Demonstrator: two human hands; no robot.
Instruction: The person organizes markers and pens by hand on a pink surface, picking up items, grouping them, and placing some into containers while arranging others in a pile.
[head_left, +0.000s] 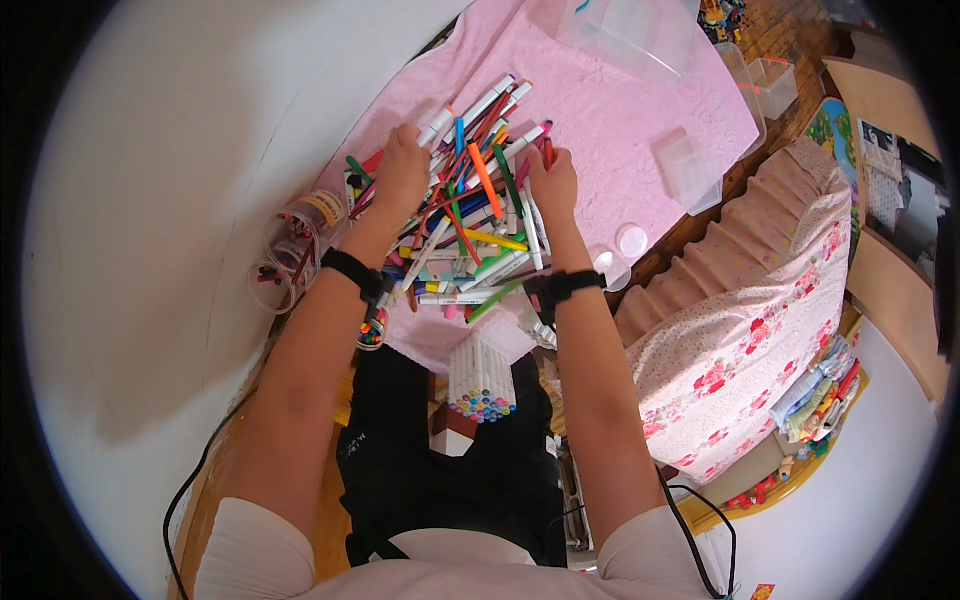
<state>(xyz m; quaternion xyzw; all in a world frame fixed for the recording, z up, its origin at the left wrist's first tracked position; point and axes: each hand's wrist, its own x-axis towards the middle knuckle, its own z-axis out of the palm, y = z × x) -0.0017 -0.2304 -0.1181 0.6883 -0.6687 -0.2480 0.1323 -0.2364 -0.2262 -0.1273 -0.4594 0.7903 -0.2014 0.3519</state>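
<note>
A heap of markers, felt-tip pens and coloured pencils lies on a pink cloth in front of me. At the heap's left side, my left hand grips a white-barrelled marker with an orange-pink end. My right hand is at the right side of the heap, its fingers closed around a red pen whose end sticks up. A magenta pen lies right beside those fingers; whether they touch it I cannot tell. Between the hands are an orange pen and a dark green pen.
Close to my lap, a clear case holds upright white markers with coloured ends. Clear jars with pencils stand by the wall at left. A large clear bin, a small clear box and a round lid are on the pink cloth.
</note>
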